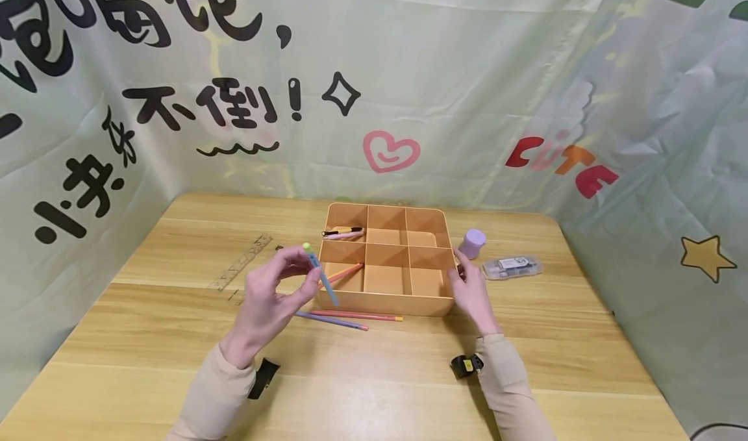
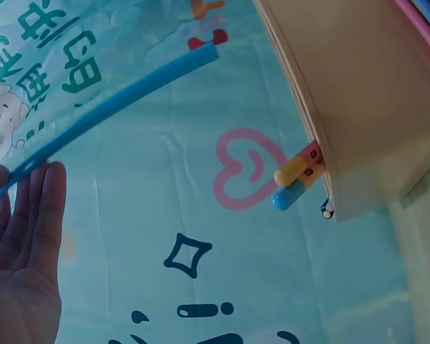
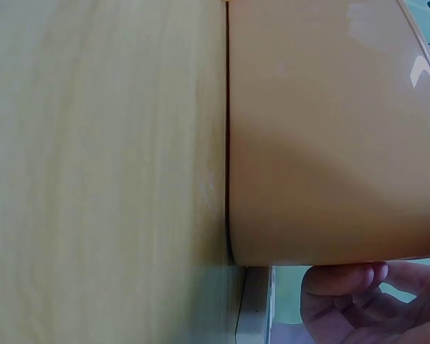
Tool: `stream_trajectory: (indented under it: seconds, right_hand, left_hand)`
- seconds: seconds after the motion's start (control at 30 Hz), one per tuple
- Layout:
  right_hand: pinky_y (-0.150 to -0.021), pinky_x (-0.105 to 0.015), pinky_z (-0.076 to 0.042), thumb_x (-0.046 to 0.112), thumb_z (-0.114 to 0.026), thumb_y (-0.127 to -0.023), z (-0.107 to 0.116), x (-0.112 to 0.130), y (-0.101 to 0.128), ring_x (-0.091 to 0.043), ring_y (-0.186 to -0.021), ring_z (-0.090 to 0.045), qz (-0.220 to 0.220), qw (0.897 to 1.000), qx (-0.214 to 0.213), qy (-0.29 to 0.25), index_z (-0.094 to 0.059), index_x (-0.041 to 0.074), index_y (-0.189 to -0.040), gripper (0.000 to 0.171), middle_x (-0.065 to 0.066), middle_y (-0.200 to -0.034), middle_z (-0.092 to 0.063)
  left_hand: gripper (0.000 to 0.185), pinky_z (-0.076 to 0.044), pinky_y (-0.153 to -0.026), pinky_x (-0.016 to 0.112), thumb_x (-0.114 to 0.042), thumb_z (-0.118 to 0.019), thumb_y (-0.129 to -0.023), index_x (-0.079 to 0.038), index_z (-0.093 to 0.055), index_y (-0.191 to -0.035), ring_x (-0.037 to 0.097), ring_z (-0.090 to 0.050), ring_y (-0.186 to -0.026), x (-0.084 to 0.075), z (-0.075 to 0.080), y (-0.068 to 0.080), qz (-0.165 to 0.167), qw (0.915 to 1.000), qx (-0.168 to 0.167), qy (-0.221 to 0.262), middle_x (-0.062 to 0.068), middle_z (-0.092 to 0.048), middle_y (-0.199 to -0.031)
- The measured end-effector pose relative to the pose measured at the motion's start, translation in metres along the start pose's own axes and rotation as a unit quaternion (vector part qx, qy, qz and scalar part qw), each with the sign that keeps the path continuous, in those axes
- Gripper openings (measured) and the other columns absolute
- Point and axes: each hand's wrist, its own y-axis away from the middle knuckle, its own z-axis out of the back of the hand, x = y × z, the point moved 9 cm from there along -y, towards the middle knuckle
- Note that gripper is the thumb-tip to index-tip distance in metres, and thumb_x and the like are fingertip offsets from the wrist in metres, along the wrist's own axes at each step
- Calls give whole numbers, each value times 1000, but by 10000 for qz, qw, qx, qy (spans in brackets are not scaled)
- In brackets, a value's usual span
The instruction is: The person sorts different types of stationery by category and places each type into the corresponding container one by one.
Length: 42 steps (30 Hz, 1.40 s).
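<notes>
Where the wooden desk (image 1: 374, 376) meets the pale green cloth (image 1: 467, 71) hung behind it and at both sides, we see big black Chinese writing, a pink heart and the red and orange word "CUTE". One orange box (image 1: 388, 304) with six compartments sits near the far edge of the desk. Our left hand (image 1: 271, 298) is raised over the desk by the box's left side, and its fingers pinch a blue pen (image 1: 320, 269) with a yellow-green tip. Our right hand (image 1: 470, 291) rests against the box's right near corner with its fingers loosely bent; we cannot tell if it grips the wall. We count two pens (image 1: 343, 233) in the far left compartment and one orange pen (image 1: 345, 273) leaning out of the near left one. Two more pens (image 1: 350, 317) lie on the desk just beside the box's near wall. One clear ruler (image 1: 242, 262) lies toward the left edge. One small purple tub (image 1: 471, 243) and one clear flat case (image 1: 511, 267) sit to the right of the box.
</notes>
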Motion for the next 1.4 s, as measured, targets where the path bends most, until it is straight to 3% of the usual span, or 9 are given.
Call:
stream_trajectory:
  seconds: [0.1,0.27,0.47,0.8,1.07,1.4]
  right_hand:
    - [-66,-28,-39,0,-48,-96,1,0,0,-15,-70,-45,0,10000,-10,0,-48,-5,-145,48,-12,-79,-51]
    - [-65,-28,-39,-2,-48,-96,1,1,1,-13,-68,-44,22,10000,-23,-42,-48,-5,-144,48,-12,-79,-52]
    - [-65,-27,-39,-1,-48,-97,1,0,0,-14,-69,-44,-15,10000,-16,-41,-48,-5,-145,48,-11,-80,-51]
    - [-65,-27,-39,-2,-49,-96,-1,-1,-1,-15,-69,-45,30,10000,-40,-19,-49,-5,-144,49,-11,-79,-51]
    - [-64,-26,-38,-3,-49,-96,-1,0,1,-12,-67,-44,30,10000,-46,-44,-49,-5,-144,48,-11,-78,-51]
    - [-66,-27,-38,-2,-49,-96,-1,-1,-1,-15,-69,-45,11,10000,-44,-17,-49,-6,-144,48,-10,-79,-50]
  left_hand:
    - [20,-59,-79,15,-4,-65,-94,14,-57,-100,11,-71,-81,1,9,0,102,9990,-429,-64,18,-69,-85]
    - [20,-58,-80,13,7,-65,-88,16,-55,-103,-4,-66,-89,4,19,0,299,9943,-1021,-80,22,-67,-85]
    - [28,-58,-81,12,14,-64,-83,18,-52,-108,-7,-65,-92,6,22,2,338,9910,-1242,-374,22,-65,-88]
    - [38,-59,-78,15,19,-69,-79,11,-52,-112,26,-75,-76,21,10,4,513,9913,-642,-1032,16,-69,-92]
    - [35,-62,-68,26,15,-75,-78,7,-58,-109,24,-76,-73,29,-6,8,482,9869,-98,-1538,15,-74,-89]
    - [27,-63,-70,30,10,-74,-83,2,-62,-106,26,-78,-79,37,-17,12,706,9845,342,-1569,14,-77,-90]
